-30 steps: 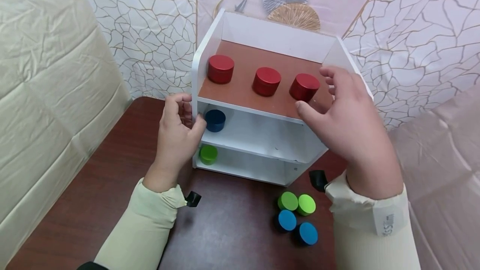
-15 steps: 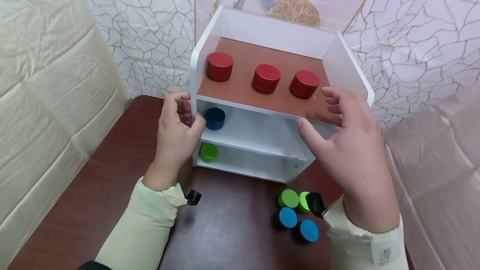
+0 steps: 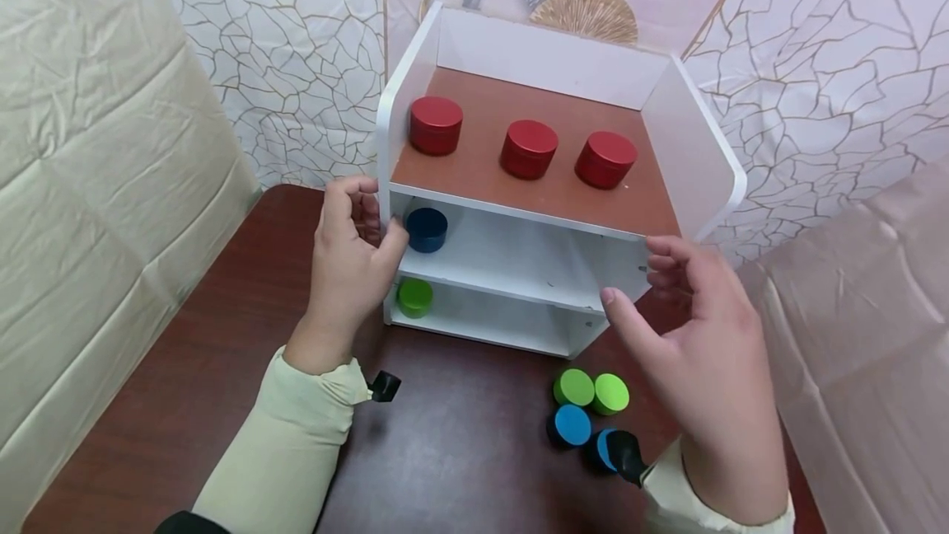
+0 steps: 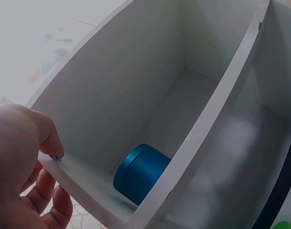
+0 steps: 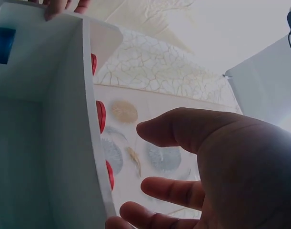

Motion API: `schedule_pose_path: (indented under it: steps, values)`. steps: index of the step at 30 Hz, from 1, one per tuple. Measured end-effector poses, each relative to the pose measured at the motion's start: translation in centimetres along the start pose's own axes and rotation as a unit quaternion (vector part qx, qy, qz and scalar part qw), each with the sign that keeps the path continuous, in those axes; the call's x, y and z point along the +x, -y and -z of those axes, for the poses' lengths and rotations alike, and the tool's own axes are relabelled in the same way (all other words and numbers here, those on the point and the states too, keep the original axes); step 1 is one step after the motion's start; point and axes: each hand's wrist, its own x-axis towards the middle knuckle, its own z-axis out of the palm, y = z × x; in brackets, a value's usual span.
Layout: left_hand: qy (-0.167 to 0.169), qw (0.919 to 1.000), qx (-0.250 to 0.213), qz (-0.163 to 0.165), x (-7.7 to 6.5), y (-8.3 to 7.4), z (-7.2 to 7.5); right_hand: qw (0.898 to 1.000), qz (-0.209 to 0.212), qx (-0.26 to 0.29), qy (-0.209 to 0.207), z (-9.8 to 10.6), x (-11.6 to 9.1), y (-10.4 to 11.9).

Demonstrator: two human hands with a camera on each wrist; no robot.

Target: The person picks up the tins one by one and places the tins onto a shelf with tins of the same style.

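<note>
A white shelf unit (image 3: 511, 290) with a brown top board stands on the table. My left hand (image 3: 352, 258) holds its left side panel, thumb on the inner face and fingers outside, as the left wrist view also shows. Beside that thumb, a blue round tin (image 3: 426, 231) sits on the middle shelf, above a green tin (image 3: 414, 298) on the bottom one. Three red tins (image 3: 436, 126) stand in a row on top. My right hand (image 3: 704, 336) is off the unit's right front corner, thumb and fingers spread apart with nothing between them.
On the dark wooden table (image 3: 445, 435), two green tins (image 3: 574, 387) and two blue tins (image 3: 572, 425) cluster in front of the unit's right side. The right wrist camera (image 3: 626, 456) partly covers one blue tin. Patterned cloth (image 3: 296, 48) hangs behind.
My right hand has drawn back from beside the rightmost red tin, down and toward me, past the unit's front edge. My left hand has stayed on the side panel.
</note>
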Motion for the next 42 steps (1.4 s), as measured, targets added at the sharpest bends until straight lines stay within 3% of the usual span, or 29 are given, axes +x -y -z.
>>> schedule_pose_path:
  steps: [16, 28, 34, 42]
  values:
    - [0.008, 0.9999, 0.005, 0.010, -0.1, 0.0, 0.0, 0.989, -0.087, 0.087, 0.080, -1.1, -3.5, -3.7]
    - [0.000, 0.9999, -0.003, 0.010, -0.1, -0.3, 0.0, 0.982, -0.117, 0.094, 0.114, -2.8, -5.9, -8.1]
    - [0.000, 0.9999, -0.005, 0.009, 0.0, -0.2, -0.1, 0.975, -0.163, 0.074, 0.130, -3.9, -6.9, -10.6]
    - [0.003, 0.9999, -0.007, 0.009, 0.0, 0.0, -0.1, 0.973, -0.146, 0.082, 0.158, -4.6, -8.6, -13.5]
